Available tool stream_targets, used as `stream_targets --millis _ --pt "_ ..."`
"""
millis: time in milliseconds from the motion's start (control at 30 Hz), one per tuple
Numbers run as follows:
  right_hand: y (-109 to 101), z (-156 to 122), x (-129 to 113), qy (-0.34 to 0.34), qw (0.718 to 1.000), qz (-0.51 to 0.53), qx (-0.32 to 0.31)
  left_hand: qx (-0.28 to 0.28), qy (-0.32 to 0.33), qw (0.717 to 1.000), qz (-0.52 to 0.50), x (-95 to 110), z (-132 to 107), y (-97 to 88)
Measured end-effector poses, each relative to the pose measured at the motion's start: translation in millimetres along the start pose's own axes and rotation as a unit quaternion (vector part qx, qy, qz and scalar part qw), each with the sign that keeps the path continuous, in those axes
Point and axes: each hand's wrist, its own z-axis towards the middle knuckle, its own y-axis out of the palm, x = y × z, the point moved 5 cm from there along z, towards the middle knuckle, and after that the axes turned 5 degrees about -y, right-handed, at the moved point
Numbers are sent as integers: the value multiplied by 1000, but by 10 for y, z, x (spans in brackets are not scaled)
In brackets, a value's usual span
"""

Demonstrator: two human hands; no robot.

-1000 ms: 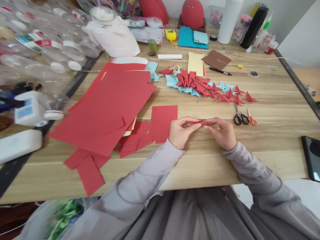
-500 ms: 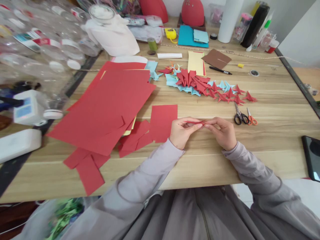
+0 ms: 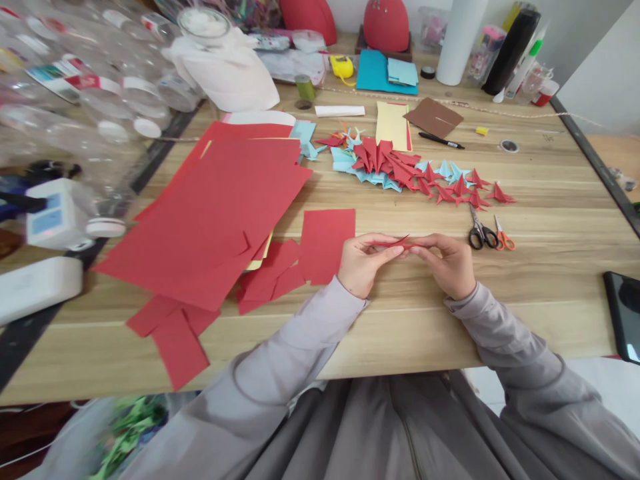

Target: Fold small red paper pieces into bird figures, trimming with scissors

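A small folded piece of red paper (image 3: 400, 243) is held above the table between both hands. My left hand (image 3: 364, 261) pinches its left part between thumb and fingers, and my right hand (image 3: 446, 264) pinches the right end. A thin red point of the paper sticks up between the fingertips; most of the folds are covered by the fingers. Just left of my left hand lies a flat red paper square (image 3: 327, 243). Beyond the hands are several folded red paper cranes (image 3: 460, 187) and light blue ones (image 3: 453, 170), lined up in a row.
Large red sheets (image 3: 215, 213) cover the table's left side, with red offcuts (image 3: 180, 347) around them. Black scissors (image 3: 481, 235) and orange scissors (image 3: 504, 239) lie right of the hands. A phone (image 3: 624, 317) sits at the right edge. Plastic bottles (image 3: 100, 80) crowd the far left.
A thin tip of the folded red paper now stands up more clearly between the fingertips. My right hand has shifted very slightly to the right; the table is unchanged.
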Motion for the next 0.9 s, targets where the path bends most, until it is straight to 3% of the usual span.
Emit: stream_targets --millis 233,400,533,767,900 --pt "-75 24 152 119 980 149 65 12 11 1000 11 7 9 -16" --pt "33 9 195 180 964 198 -3 -7 71 991 110 38 25 -47" --pt "81 -20 197 199 952 234 -17 -46 108 974 192 99 -4 2" --pt "105 -32 244 265 915 304 -7 -36 113 978 169 82 9 -20" --pt "114 -37 210 259 926 272 -29 2 108 985 138 35 42 -82"
